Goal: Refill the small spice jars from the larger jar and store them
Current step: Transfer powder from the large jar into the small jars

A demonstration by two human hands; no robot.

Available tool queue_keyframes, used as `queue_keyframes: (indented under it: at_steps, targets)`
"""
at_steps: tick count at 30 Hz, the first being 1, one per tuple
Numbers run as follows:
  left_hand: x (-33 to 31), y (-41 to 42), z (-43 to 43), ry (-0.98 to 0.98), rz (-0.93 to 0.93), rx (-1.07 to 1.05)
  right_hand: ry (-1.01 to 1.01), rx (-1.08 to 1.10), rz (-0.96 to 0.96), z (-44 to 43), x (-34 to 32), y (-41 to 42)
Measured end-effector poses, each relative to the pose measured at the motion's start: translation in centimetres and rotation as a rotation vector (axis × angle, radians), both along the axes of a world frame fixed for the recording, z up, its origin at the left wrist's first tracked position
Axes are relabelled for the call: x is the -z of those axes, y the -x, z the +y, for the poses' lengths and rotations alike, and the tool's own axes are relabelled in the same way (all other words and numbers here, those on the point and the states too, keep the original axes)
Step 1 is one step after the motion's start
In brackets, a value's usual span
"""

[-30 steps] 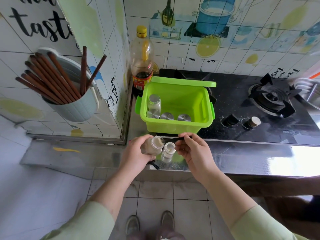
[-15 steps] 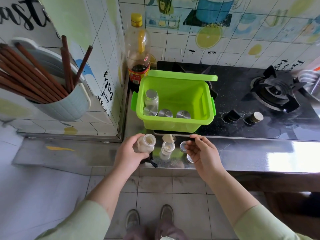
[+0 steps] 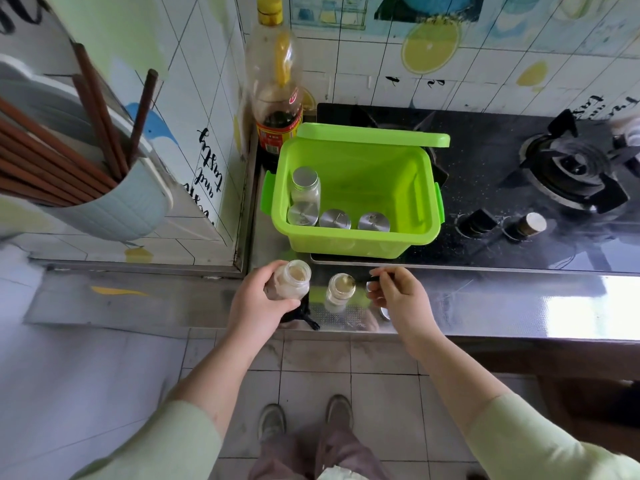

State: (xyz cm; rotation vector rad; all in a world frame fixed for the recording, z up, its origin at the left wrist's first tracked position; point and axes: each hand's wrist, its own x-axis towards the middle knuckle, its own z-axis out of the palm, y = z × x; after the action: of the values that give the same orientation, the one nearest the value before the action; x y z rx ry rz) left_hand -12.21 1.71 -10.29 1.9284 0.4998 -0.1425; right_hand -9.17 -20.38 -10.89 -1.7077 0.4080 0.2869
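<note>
Your left hand grips the big jar around its body just above the worktop, lid off, while your right hand pinches a spoon over the open small jar standing free between your hands. Both jars look like smooth clear glass or plastic, light, rigid and likely slippery, so hold them round the middle, not the rim. The small jar seems easy to tip, so keep the spoon off its mouth.

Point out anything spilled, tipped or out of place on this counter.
No spill shows. The green bin sits partly on the stove top, its lid propped behind. The small jar stands upright and uncapped.
</note>
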Motion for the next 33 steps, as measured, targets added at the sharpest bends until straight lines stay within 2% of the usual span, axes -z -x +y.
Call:
queue_keyframes:
  at_steps: [5, 9, 12, 17, 19, 21, 26, 30, 33]
  targets:
    - [-0.1, -0.2, -0.1, 0.009, 0.006, -0.003, 0.440, -0.373, -0.273, 0.7, 0.7, 0.4]
    - [-0.1, -0.2, -0.2, 0.017, 0.012, -0.009, 0.623, -0.666, -0.409, 0.6, 1.3, 0.9]
    - [0.1, -0.1, -0.1, 0.017, 0.014, -0.010, 0.681, -0.720, -0.444, 0.4, 1.3, 1.4]
    - [0.0, 0.1, -0.3, 0.022, -0.002, -0.017, 0.725, -0.656, -0.571, 0.2, 0.6, 2.1]
    - [-0.1, 0.3, -0.4, 0.017, -0.011, -0.019, 0.693, -0.561, -0.554, 0.2, -0.1, 2.2]
    - [-0.3, 0.4, -0.6, 0.003, -0.023, -0.011, 0.578, -0.401, -0.480, 0.2, -0.6, 2.1]
    - [-0.7, 0.9, -1.1, -0.032, -0.071, 0.026, 0.049, 0.067, -0.234, 0.3, -3.5, 1.7]
    - [-0.5, 1.3, -1.2, -0.045, -0.099, 0.051, -0.175, 0.105, -0.266, 0.9, -5.8, 2.1]
    - [-0.8, 1.4, -1.3, -0.074, -0.132, 0.076, -0.145, -0.012, -0.342, 1.7, -6.7, 2.8]
